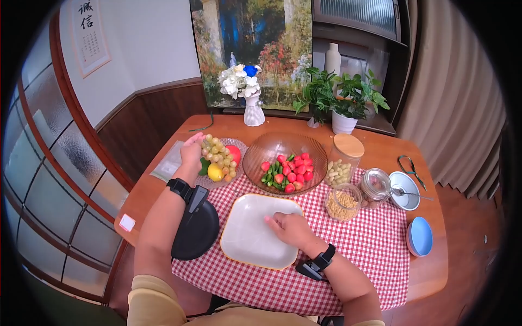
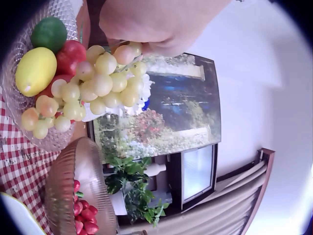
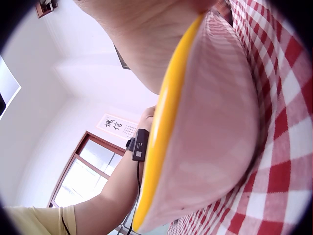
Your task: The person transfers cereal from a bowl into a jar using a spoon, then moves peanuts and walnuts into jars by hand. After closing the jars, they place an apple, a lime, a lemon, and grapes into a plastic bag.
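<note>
My left hand [image 1: 191,152] grips the top of a bunch of pale green-yellow grapes [image 1: 217,152], which hangs over a clear glass plate [image 1: 239,144] of fruit. In the left wrist view, a yellow lemon [image 2: 35,72], a green fruit [image 2: 49,34] and a red fruit [image 2: 71,57] lie on that plate beside the grapes [image 2: 102,83]. The fingers of my left hand [image 2: 156,24] are bent at the stem. My right hand [image 1: 292,229], loosely curled and holding nothing, is over the white yellow-rimmed dish [image 1: 244,233]; whether it touches the dish I cannot tell.
An amber glass bowl [image 1: 253,163] of strawberries and green peppers stands behind the dish. To the right are a wooden-lidded jar [image 1: 348,145], glass jars, a white bowl [image 1: 402,202] and a blue bowl [image 1: 420,237]. A black plate [image 1: 198,233] lies at the left.
</note>
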The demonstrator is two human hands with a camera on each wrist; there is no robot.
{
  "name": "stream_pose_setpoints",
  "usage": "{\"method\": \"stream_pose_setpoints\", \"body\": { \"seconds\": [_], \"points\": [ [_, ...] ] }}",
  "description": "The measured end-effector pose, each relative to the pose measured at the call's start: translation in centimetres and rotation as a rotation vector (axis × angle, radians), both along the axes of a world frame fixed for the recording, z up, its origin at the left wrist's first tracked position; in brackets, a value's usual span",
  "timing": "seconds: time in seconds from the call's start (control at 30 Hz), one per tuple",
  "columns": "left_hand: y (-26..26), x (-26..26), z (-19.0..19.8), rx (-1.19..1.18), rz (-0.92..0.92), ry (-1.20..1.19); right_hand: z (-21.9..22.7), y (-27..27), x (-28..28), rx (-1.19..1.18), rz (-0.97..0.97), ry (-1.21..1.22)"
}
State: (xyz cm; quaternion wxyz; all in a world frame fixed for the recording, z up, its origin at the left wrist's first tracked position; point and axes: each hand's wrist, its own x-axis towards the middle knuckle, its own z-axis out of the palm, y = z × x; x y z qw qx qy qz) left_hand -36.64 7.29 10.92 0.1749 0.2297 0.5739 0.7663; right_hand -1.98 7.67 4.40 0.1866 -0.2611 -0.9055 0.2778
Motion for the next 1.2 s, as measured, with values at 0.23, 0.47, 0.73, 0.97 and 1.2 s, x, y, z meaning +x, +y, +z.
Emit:
{"method": "stream_pose_setpoints", "body": {
  "seconds": [0.23, 0.47, 0.73, 0.97, 1.2],
  "points": [
    [0.9, -3.2, -2.3, -0.156, 0.088, 0.046, -0.1, 0.0, -0.1, 0.021, 0.017, -0.028],
    [0.0, -4.7, -4.0, -0.584, -0.041, 0.433, 0.0, 0.0, -0.1, 0.025, 0.018, -0.066],
    [-1.7, -4.1, -5.1, -0.504, -0.252, 0.202, -0.2, -0.1, -0.1, 0.057, 0.013, -0.061],
    [-5.7, -8.2, -4.1, -0.882, 0.143, 1.060, -0.1, -0.2, -0.1, 0.062, 0.010, -0.079],
    [-12.4, -10.5, -2.0, -1.690, 0.078, 1.059, -0.2, -0.1, -0.2, 0.072, 0.006, -0.079]
  ]
}}
